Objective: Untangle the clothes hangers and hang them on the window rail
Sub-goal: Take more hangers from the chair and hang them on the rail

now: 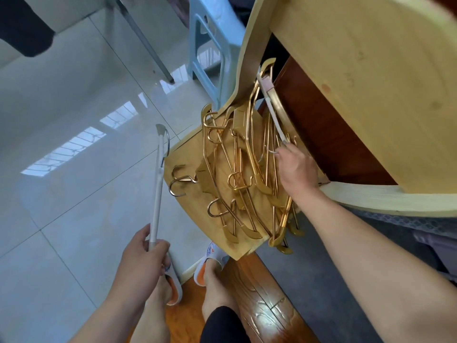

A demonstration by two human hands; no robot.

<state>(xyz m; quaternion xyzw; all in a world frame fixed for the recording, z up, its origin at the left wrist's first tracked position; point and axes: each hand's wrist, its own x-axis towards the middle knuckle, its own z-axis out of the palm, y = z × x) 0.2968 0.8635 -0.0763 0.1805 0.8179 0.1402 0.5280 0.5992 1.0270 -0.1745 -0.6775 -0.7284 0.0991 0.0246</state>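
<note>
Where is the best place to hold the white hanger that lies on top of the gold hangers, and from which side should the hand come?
Probably the bare middle of the white hanger, from above. It lies over the gold hangers, so its top is free, while its lower end runs into tangled hooks where the right hand is. Lifting upward should snag least.

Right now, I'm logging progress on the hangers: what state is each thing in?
Gold hangers: tangled in a pile on the wooden seat, none hung.
White hanger: free of the pile, held upright over the floor.
Second white hanger: lying in the pile, one end at the right hand.
Left hand: grips the white hanger's lower end.
Right hand: reaches into the pile, fingers on the hangers.
</note>
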